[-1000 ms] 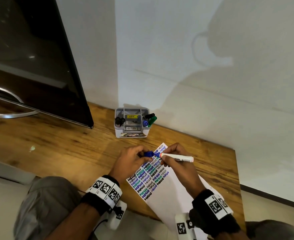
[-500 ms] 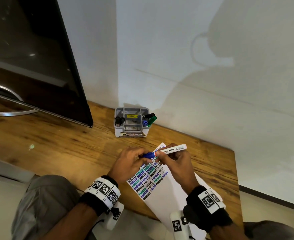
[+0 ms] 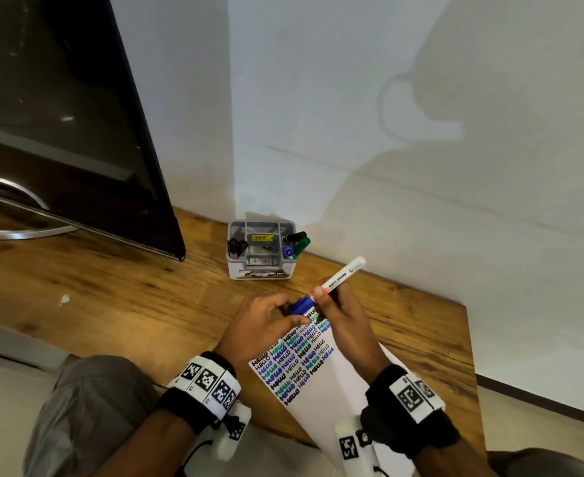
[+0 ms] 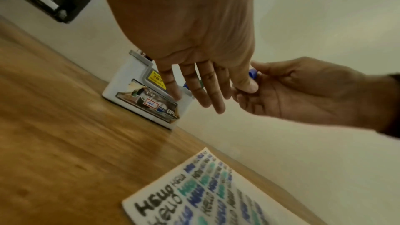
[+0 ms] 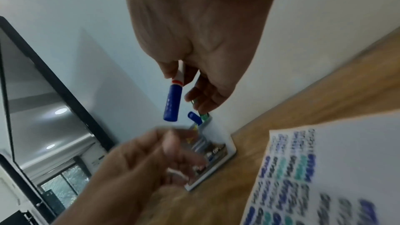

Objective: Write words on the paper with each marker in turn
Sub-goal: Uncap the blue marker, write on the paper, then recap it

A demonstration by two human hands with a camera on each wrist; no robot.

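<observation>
My right hand (image 3: 330, 299) grips a white marker (image 3: 340, 278) by its barrel, tail tilted up and away. Its blue cap (image 3: 300, 304) is on and points toward my left hand (image 3: 266, 321). In the right wrist view the cap (image 5: 172, 103) hangs free with a gap above the left hand (image 5: 151, 153). In the left wrist view the left fingers (image 4: 203, 88) lie straight and hold nothing. Both hands hover over the top of the white paper (image 3: 338, 387), which carries several rows of HELLO in black, blue and green.
A grey organiser box (image 3: 259, 253) stands by the wall beyond the hands, with black, green and blue markers (image 3: 295, 244) in its right side. A dark screen (image 3: 60, 115) leans at the left. The wooden table (image 3: 111, 297) ends just right of the paper.
The left hand pushed the blue cap onto the marker, then let go and drew back slightly. The right hand has swung the marker's tail upward.
</observation>
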